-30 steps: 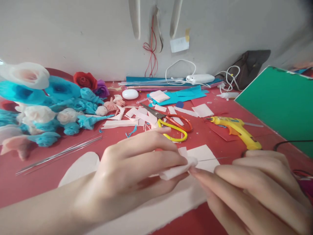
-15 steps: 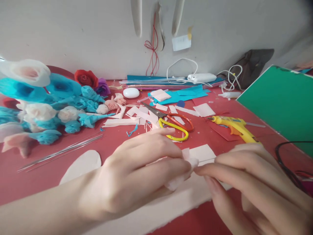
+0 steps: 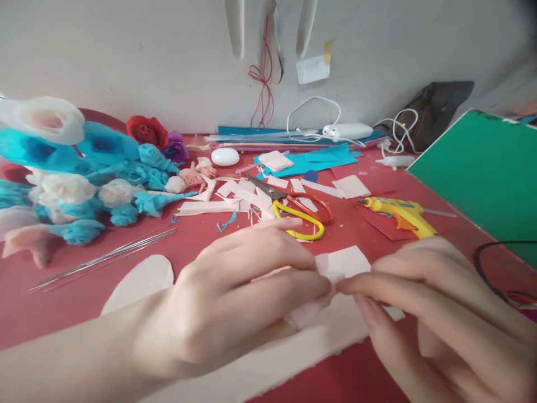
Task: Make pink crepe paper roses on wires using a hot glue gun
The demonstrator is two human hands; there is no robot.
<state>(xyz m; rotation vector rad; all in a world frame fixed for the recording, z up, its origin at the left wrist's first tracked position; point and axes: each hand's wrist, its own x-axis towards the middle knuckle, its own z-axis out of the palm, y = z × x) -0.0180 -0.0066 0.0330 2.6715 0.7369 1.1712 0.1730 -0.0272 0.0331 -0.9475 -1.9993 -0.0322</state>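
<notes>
My left hand (image 3: 247,280) is closed around a bunched piece of pale pink crepe paper (image 3: 308,313), most of it hidden under the fingers. My right hand (image 3: 436,313) meets it from the right, its forefinger and thumb pinched at the paper's twisted end. A thin wire showed there a moment ago; now the fingers cover it. Beneath both hands lies a large pale paper sheet (image 3: 268,364). Just beyond the left hand rest scissors (image 3: 300,215) with one yellow and one red handle. A yellow glue gun (image 3: 396,212) lies past the right hand.
Paper flowers (image 3: 67,190) in blue, white and pink crowd the left side. Metal wires (image 3: 104,260) lie before them. Paper scraps (image 3: 241,196), a white oval case (image 3: 225,157) and blue paper (image 3: 314,162) are farther back. A green board (image 3: 482,173) stands at right.
My right hand has shifted slightly, its fingers closing nearer the paper's end, and the wire seen between the hands is now hidden. The left hand keeps its hold.
</notes>
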